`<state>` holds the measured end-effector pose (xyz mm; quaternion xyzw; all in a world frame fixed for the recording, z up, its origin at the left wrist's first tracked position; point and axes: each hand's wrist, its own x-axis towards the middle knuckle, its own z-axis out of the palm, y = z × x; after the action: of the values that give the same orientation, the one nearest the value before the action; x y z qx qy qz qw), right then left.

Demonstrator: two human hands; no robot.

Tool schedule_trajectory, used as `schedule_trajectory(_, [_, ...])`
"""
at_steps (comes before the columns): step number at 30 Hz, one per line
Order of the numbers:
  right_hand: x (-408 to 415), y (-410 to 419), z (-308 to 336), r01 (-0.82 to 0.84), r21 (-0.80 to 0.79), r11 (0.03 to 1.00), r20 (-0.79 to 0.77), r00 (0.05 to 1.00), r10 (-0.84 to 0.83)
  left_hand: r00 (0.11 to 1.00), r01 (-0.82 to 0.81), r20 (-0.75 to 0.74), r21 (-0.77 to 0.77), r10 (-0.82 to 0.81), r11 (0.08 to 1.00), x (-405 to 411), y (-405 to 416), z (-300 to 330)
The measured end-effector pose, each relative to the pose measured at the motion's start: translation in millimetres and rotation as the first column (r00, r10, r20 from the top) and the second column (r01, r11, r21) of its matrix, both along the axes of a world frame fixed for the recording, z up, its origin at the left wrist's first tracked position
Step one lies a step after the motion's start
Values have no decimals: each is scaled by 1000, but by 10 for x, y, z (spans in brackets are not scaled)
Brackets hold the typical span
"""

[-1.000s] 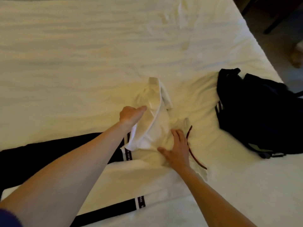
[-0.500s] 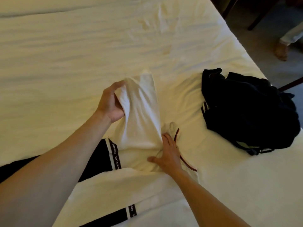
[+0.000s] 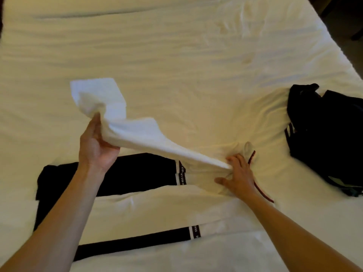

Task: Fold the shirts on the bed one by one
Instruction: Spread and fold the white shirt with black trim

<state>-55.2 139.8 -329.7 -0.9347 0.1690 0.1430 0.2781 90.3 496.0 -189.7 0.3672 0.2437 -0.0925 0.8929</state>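
Across the bed (image 3: 176, 46), wide bare sheet is stretching away to the far side and to the left, while the right edge is slanting down from the top right corner, with dark floor showing past it. Near the front, the shirt (image 3: 149, 205), white with black bands, is lying flat, its white sleeve (image 3: 141, 134) lifted off the sheet. The left hand (image 3: 96, 146) is gripping that sleeve, fingers curled round the cloth, the cuff end flopping up and away past the hand to the left. The right hand (image 3: 237, 177) is lying open, fingers straight and pressing flat where the sleeve is joining the body, beside the red-trimmed collar (image 3: 259, 189). Both forearms are reaching in over the shirt's lower part. Over on the right, a dark heap of clothes (image 3: 324, 138) is sitting close to the bed's edge, well apart from the right hand, with bare sheet between them.
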Motion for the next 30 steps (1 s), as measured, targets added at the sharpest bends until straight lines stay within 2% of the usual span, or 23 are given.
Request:
schedule_trajectory(2, [21, 29, 8, -3, -21, 1000, -7, 1000, 2, 998, -27, -62, 46, 30, 999, -247, 322, -64])
schedule_trajectory(4, [33, 42, 17, -8, -36, 999, -12, 1000, 7, 961, -123, -237, 105, 145, 987, -540, 585, -237])
schedule_trajectory(6, [36, 54, 25, -6, -48, 999, -9, 1000, 5, 855, -183, -450, 204, 258, 962, -877, 788, -473])
schedule_trajectory(9, [38, 93, 36, 17, -73, 997, -20, 1000, -19, 756, -151, -602, 221, 257, 963, -1209, 964, -695])
schedule_trajectory(14, [31, 157, 52, 9, -124, 992, -11, 1000, -10, 782, 67, -601, 340, 162, 938, -979, 1066, -659])
schedule_trajectory(17, [8, 218, 62, 4, -165, 986, -33, 999, -10, 894, 27, -426, 361, 139, 932, -886, 1201, -475])
schedule_trajectory(19, [3, 280, 75, 6, -183, 983, -55, 998, -16, 931, -38, -331, 334, 155, 942, -959, 1335, -362])
schedule_trajectory(21, [23, 346, 116, 1, -180, 984, -94, 995, -18, 892, 15, -410, 443, 188, 896, -1129, 1425, -378])
schedule_trajectory(23, [71, 490, 243, 36, -193, 981, -185, 980, -73, 788, 168, -570, 562, 232, 810, -1352, 1501, -499])
schedule_trajectory(24, [102, 624, 330, 78, -209, 975, -201, 972, -121, 744, 255, -615, 621, 259, 741, -1452, 1533, -565])
schedule_trajectory(25, [121, 800, 413, 112, -225, 968, -148, 978, -148, 734, 341, -615, 699, 286, 628, -1527, 1554, -623])
schedule_trajectory(26, [134, 1016, 473, 113, -225, 968, -22, 992, -121, 764, 403, -571, 785, 299, 471, -1579, 1565, -676])
schedule_trajectory(27, [133, 1283, 527, 66, -195, 979, 127, 991, -42, 828, 396, -479, 868, 291, 299, -1607, 1551, -717])
schedule_trajectory(28, [115, 1587, 560, -27, -137, 990, 248, 967, 61, 912, 313, -334, 942, 240, 121, -1615, 1496, -738])
schedule_trajectory(29, [85, 1896, 551, -143, -81, 986, 315, 935, 162, 975, 188, -187, 982, 120, 6, -1612, 1386, -750])
schedule_trajectory(30, [42, 2197, 506, -250, -51, 967, 334, 908, 252, 994, 89, -92, 995, -66, -43, -1603, 1238, -772])
